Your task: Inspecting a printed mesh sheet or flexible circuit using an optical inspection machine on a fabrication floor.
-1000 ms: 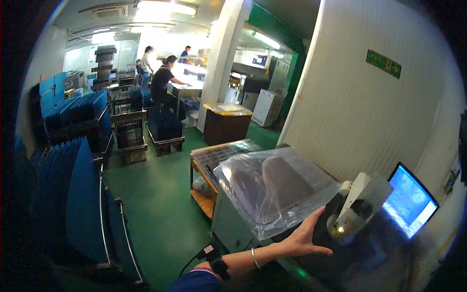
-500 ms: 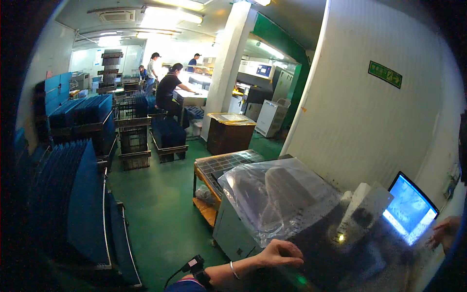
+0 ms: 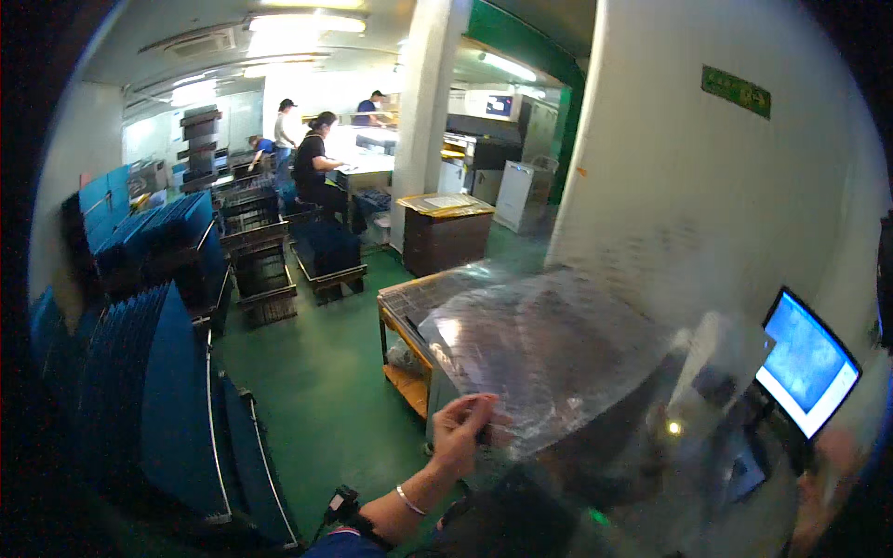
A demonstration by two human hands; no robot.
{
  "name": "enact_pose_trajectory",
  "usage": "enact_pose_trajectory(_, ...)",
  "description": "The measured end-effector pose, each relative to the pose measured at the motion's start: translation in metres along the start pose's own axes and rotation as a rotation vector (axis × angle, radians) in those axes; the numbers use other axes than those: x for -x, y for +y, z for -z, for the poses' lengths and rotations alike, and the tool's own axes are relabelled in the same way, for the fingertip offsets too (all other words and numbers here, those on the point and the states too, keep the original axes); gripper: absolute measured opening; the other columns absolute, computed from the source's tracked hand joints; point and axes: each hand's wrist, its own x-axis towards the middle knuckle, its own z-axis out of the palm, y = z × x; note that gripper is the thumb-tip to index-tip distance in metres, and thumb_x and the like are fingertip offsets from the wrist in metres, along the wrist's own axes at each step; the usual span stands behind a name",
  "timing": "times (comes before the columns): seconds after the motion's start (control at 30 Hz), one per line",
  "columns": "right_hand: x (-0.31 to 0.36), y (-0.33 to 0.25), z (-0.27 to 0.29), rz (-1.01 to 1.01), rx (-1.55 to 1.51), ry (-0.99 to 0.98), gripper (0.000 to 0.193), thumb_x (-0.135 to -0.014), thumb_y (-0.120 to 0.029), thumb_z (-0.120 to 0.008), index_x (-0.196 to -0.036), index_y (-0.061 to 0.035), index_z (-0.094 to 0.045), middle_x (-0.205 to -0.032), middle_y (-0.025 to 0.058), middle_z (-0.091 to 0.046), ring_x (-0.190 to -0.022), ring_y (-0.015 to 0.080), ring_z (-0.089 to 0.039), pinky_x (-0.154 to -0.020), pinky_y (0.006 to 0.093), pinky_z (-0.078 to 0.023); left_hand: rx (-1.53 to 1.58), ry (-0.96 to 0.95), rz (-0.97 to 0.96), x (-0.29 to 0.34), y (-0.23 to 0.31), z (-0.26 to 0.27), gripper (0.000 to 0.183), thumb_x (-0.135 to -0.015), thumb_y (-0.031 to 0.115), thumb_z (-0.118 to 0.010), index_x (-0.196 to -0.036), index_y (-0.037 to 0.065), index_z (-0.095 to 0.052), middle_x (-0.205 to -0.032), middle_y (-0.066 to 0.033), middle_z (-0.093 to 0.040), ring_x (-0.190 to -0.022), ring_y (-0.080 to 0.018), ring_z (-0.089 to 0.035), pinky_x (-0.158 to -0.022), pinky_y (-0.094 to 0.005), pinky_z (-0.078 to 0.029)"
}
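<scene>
My left hand, with a bracelet at the wrist, is at the near left edge of a clear plastic sheet. Its fingers are pinched together on that edge, as far as the blur lets me see. The sheet lies crinkled over a dark, flat surface on the bench. My right hand is at the far right rim, below the monitor; motion smears its fingers. Between the hands stands a pale machine head with a small lit yellow lamp.
An orange-edged cart adjoins the bench. Racks of upright blue panels line the left of the green floor. A dark brown box stands by a white column. Several people work at the back near a bright table.
My left hand has moved left and up to the sheet's edge. The sheet has shifted and creased differently. My view has turned slightly, and my right hand appears lower and blurred.
</scene>
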Motion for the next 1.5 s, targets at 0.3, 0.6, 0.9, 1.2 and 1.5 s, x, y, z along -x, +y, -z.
enact_pose_trajectory(0.3,0.196,-0.078,-0.120,-0.897,-1.224,-0.952,0.064,-0.078,-0.016,-0.068,-0.131,-0.0040,-0.034,-0.111,0.0170,-0.057,-0.098,0.0229,-0.058,-0.084,0.0323,-0.047,-0.201,0.330,0.194,0.045,-0.008,0.055,0.035,-0.092,0.019,-0.048,-0.125,0.009,-0.040,-0.089,-0.0122,-0.062,-0.061,-0.0185,-0.061,-0.052,-0.0307,-0.052)
enact_pose_trajectory(0.6,0.222,-0.173,-0.167,-1.835,-2.271,-0.412,0.066,-0.081,-0.004,-0.062,-0.132,-0.0058,-0.021,-0.121,0.0202,-0.045,-0.106,0.0288,-0.053,-0.086,0.0435,-0.048,-0.524,0.371,0.111,0.067,-0.008,0.053,0.036,-0.093,0.021,-0.047,-0.127,0.012,-0.041,-0.106,-0.0087,-0.053,-0.087,-0.0160,-0.054,-0.066,-0.0299,-0.048)
enact_pose_trajectory(0.9,0.200,-0.160,-0.146,-1.913,-1.947,-0.420,0.066,-0.079,-0.002,-0.064,-0.127,-0.0030,-0.019,-0.105,0.0190,-0.054,-0.082,0.0231,-0.063,-0.067,0.0348,-0.056,-0.509,0.378,0.268,0.072,-0.011,0.059,0.028,-0.090,0.020,-0.051,-0.111,0.002,-0.051,-0.096,-0.0080,-0.057,-0.082,-0.0174,-0.058,-0.069,-0.0280,-0.049)
enact_pose_trajectory(1.2,0.198,-0.171,-0.140,-1.682,-1.507,-0.412,0.079,-0.075,-0.005,-0.069,-0.131,-0.0015,-0.013,-0.091,0.0159,-0.057,-0.074,0.0195,-0.063,-0.060,0.0295,-0.054,-0.606,0.317,0.286,0.076,-0.011,0.083,0.017,-0.086,0.014,-0.058,-0.096,0.001,-0.057,-0.088,-0.0058,-0.057,-0.081,-0.0118,-0.056,-0.069,-0.0257,-0.050)
enact_pose_trajectory(1.5,0.212,-0.166,-0.140,-1.630,-1.423,-0.387,0.074,-0.080,-0.004,-0.064,-0.135,-0.0027,-0.015,-0.080,0.0140,-0.059,-0.062,0.0153,-0.062,-0.055,0.0268,-0.052,-0.765,0.236,0.116,0.078,-0.018,0.104,0.014,-0.087,0.011,-0.055,-0.096,0.001,-0.058,-0.088,-0.0051,-0.058,-0.081,-0.0107,-0.056,-0.071,-0.0251,-0.047)
